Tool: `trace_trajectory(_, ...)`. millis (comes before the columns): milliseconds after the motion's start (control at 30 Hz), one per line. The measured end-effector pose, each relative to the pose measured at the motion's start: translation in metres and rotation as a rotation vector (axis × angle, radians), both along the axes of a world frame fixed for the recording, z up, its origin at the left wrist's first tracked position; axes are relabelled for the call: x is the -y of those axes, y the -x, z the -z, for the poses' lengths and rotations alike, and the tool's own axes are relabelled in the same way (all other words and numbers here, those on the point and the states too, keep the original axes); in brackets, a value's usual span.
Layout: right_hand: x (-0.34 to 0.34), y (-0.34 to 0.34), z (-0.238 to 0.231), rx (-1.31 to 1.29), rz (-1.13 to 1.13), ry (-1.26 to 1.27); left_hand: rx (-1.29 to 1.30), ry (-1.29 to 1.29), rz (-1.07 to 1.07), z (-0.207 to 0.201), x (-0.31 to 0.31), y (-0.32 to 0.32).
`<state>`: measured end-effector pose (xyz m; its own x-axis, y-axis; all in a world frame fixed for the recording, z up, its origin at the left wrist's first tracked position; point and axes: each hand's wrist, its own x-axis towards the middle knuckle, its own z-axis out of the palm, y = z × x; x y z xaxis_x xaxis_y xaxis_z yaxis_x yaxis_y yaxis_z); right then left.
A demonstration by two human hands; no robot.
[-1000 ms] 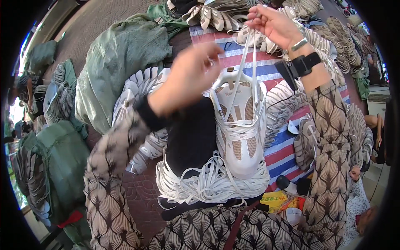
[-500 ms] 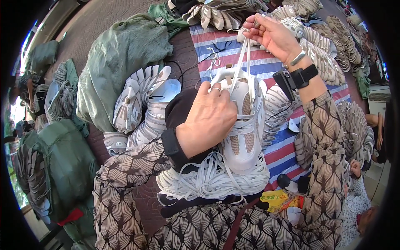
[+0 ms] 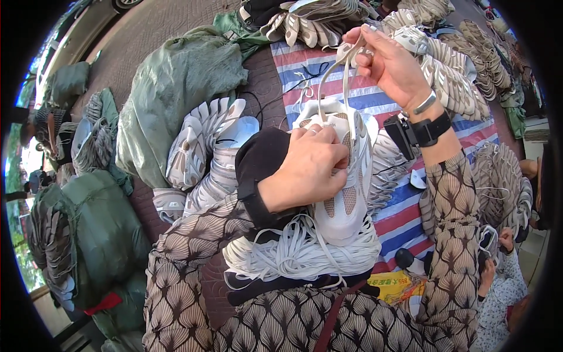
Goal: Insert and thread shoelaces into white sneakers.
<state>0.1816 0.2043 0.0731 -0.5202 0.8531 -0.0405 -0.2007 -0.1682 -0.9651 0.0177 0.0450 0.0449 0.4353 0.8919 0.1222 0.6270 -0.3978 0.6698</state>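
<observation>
At the near, toe end of the pale shoe, which lies beneath the left hand, is a heap of white laces. That hand curls over the shoe's eyelets; whether it pinches anything there is hidden. Beyond the shoe's collar, the right hand grips a lace between thumb and fingers. Its strands, straight half a second ago, now bow loosely, so the pull has probably eased with lacing unfinished. Striped sheeting spreads right of the shoe; farther off, to its left, slumps a green sack.
</observation>
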Motion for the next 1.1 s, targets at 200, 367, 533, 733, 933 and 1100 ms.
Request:
trace_trajectory(200,0.001,-0.012,-0.012,-0.11,-0.095,0.075,-0.191,-0.073,0.158,-0.01,-0.004,0.037)
trace_trajectory(367,0.01,-0.009,-0.013,-0.101,-0.091,0.031,-0.015,0.023,0.358,-0.029,-0.004,0.045)
trace_trajectory(533,0.008,-0.001,-0.016,-0.135,-0.241,0.169,-0.362,-0.162,0.263,-0.019,-0.014,0.074)
trace_trajectory(733,-0.04,-0.018,-0.017,-0.281,-0.204,0.067,-0.173,-0.21,0.157,-0.002,-0.014,0.071)
trace_trajectory(933,-0.043,-0.026,-0.006,-0.25,0.007,0.142,-0.07,-0.206,0.252,-0.006,-0.006,0.038)
trace_trajectory(1100,-0.046,-0.028,-0.001,-0.253,-0.073,0.111,-0.082,0.021,0.278,-0.006,-0.015,0.016)
